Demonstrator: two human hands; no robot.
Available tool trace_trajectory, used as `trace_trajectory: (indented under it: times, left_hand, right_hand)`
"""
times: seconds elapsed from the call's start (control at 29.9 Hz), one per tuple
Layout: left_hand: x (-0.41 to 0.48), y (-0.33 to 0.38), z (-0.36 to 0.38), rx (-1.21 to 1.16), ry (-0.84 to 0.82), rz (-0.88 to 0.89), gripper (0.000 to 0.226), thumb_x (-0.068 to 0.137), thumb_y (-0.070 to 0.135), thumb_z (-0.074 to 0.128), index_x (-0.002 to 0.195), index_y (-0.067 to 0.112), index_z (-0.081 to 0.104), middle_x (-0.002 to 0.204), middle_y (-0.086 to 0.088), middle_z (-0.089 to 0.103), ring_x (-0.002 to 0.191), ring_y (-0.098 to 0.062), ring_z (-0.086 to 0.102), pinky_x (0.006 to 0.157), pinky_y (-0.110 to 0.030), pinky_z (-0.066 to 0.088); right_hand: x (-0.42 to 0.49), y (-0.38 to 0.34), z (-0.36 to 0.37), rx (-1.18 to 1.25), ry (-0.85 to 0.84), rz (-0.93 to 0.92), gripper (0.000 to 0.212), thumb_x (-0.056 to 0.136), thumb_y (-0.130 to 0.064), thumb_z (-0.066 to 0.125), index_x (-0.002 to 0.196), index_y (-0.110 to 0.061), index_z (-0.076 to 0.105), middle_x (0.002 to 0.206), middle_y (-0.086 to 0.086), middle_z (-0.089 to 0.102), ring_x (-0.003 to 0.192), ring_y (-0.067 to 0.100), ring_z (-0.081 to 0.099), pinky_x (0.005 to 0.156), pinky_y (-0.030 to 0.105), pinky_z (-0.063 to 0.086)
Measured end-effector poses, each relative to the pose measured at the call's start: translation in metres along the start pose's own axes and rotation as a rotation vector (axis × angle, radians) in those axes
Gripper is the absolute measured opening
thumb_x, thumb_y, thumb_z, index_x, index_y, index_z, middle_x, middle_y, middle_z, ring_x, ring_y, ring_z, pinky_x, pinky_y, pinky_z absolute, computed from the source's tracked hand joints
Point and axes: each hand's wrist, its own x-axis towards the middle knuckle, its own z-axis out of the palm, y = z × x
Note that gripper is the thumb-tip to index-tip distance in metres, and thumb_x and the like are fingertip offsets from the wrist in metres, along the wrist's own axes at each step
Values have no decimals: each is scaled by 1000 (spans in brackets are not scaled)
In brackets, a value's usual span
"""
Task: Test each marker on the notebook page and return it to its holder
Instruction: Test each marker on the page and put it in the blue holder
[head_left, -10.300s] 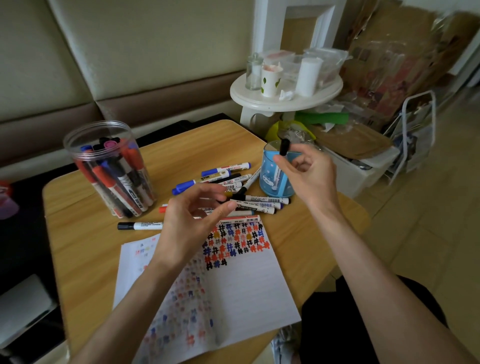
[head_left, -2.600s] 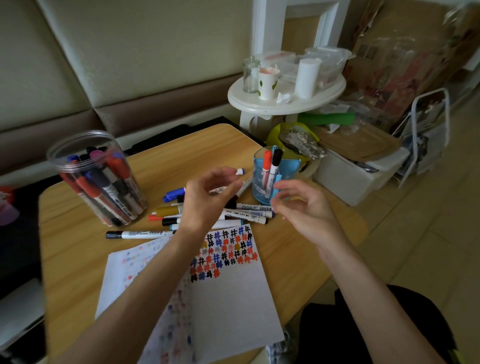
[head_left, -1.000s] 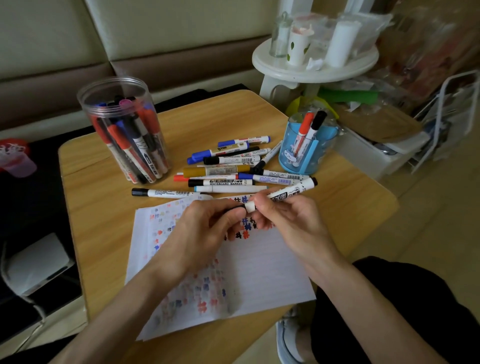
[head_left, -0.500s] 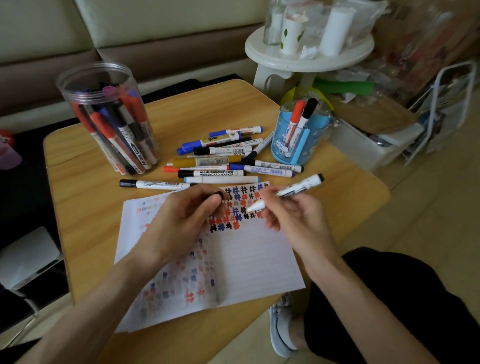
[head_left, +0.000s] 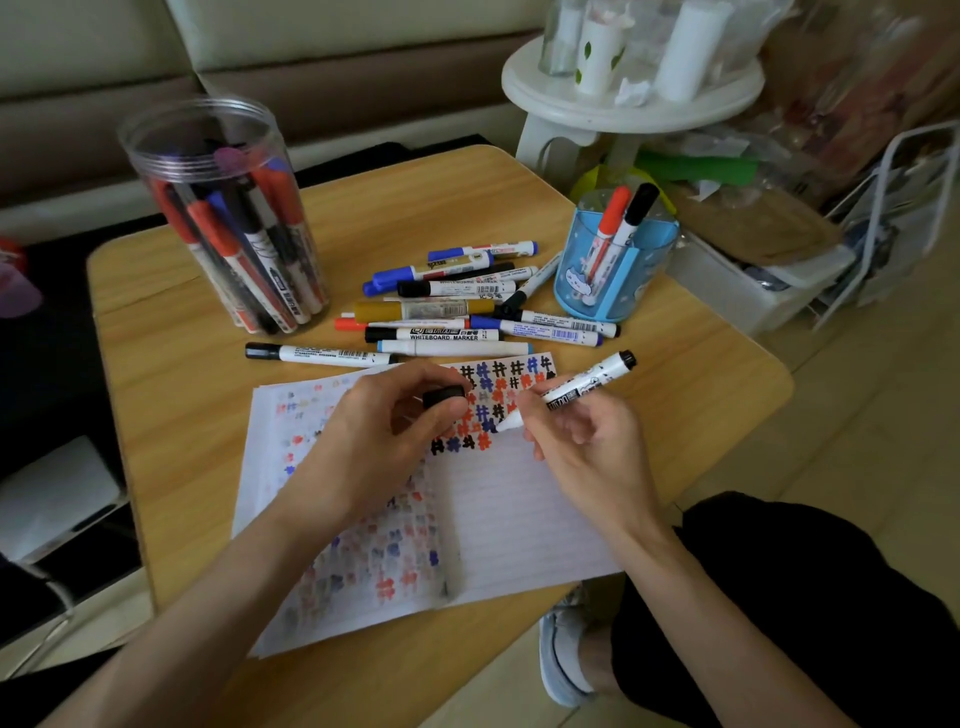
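Right hand grips a slim white plastic marker over the lined page; left hand pinches its stubby black cap.

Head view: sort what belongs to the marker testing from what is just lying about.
In the job: uncapped marker in the right hand; black cap in the left hand; notebook page; blue holder; loose markers; clear jar of markers.
Lying about: white round stand; leaf-print cup; white storage box; wire rack.
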Motion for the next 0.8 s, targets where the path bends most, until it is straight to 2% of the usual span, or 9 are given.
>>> trace_trajectory:
  times: [0.2, 0.33, 0.4, 0.47, 0.53, 0.6, 0.7, 0.77, 0.8]
  left_hand:
    - [-1, 0, 0, -13, -1, -13, 21, 96, 28, 67, 115, 26, 72, 106, 15, 73, 97, -2, 70, 87, -26, 58]
    - [-1, -1, 1, -16, 6, -15, 20, 96, 30, 67, 115, 27, 72, 104, 16, 73, 96, -3, 70, 84, -27, 58]
    - [-1, 0, 1, -16, 10, -15, 20, 96, 29, 67, 115, 26, 72, 103, 16, 73, 95, -3, 70, 83, -27, 58]
    - [-1, 0, 1, -20, 12, -12, 20, 96, 28, 67, 114, 24, 73, 102, 14, 73, 94, -3, 70, 83, -26, 57]
    - [-1, 0, 1, -27, 10, -20, 19, 95, 28, 67, 114, 24, 73, 101, 14, 74, 92, -4, 71, 83, -27, 58]
    - [0, 0, 1, -27, 5, -25, 20, 95, 28, 67, 114, 25, 73, 101, 14, 73, 92, -4, 71, 83, -27, 58]
    - [0, 0, 1, -22, 5, -25, 20, 95, 29, 67, 115, 25, 72, 102, 15, 73, 91, -2, 70, 81, -25, 58]
    - [1, 1, 1, -21, 9, -25, 21, 95, 29, 67, 115, 24, 72, 101, 15, 73, 88, -3, 71, 79, -25, 58]
    - [1, 1, 1, -21, 11, -25, 21, 95, 30, 67, 115, 24, 72, 100, 14, 73, 86, -4, 71, 79, -25, 58]
  right_hand:
    - [-3, 7, -1, -5, 23, -59, 31, 91, -39, 74, 76, -12, 68, 67, 16, 68, 64, 43, 63, 58, 60, 52]
    - [-2, 8, 0, -19, -1, -91, 20, 94, -31, 75, 76, -24, 69, 67, 12, 68, 63, 41, 63, 57, 57, 52]
    - [0, 9, 0, -23, -9, -119, 22, 94, -28, 75, 74, -31, 67, 63, -1, 66, 56, 28, 60, 53, 47, 54]
    - [0, 10, 0, -41, -22, -128, 28, 94, -24, 75, 72, -35, 63, 59, -14, 60, 53, 9, 51, 49, 32, 45]
    - [1, 12, 0, -51, -29, -128, 23, 95, -22, 74, 78, -33, 64, 58, -17, 58, 54, 4, 48, 48, 23, 40]
    - [2, 15, -2, -21, -25, -120, 11, 95, -24, 74, 85, -27, 69, 60, -12, 60, 54, 10, 51, 48, 27, 43]
    - [1, 14, -1, 48, -37, -104, 7, 96, -25, 74, 89, -24, 72, 67, 8, 66, 62, 38, 59, 52, 48, 49]
    - [1, 13, -1, 23, -53, -127, 16, 95, -21, 75, 82, -28, 70, 64, -2, 66, 57, 26, 57, 51, 42, 47]
    - [1, 14, -1, -12, -46, -136, 24, 94, -18, 76, 76, -31, 66, 60, -10, 62, 52, 13, 52, 47, 30, 43]
